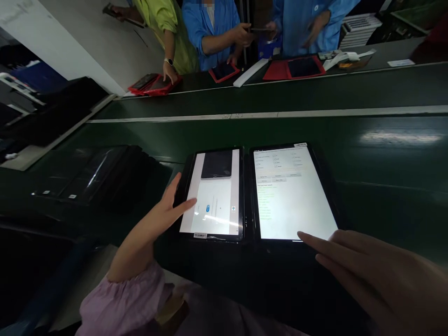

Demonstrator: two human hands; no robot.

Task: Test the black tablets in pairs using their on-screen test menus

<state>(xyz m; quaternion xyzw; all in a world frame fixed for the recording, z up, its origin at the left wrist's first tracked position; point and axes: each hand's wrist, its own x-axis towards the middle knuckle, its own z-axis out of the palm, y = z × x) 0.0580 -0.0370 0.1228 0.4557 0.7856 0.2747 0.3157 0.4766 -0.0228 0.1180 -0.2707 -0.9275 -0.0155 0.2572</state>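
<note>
Looking from afar through the head camera, I see my right hand [378,275] nearest, its fingers stretched and grasping nothing, one fingertip at the bottom edge of the right tablet [294,200]. My left hand [154,224] is also released, its spread fingers over the outer side of the left tablet [219,200]; whether either hand truly presses, I cannot tell. Both tablets lie side by side on the green bench [385,196], with their screens lit. The right one, I judge, is further along: it shows tick boxes and a column of green lines, which look like finished results. The left one shows only a picture page with a blue button, so such results seem to be lacking there. Farther, to the left, lie dark flat items [94,172]. Beyond the pale strip [315,114], a co-worker in yellow-green [159,16] has one hand on a red cover [157,88].
</note>
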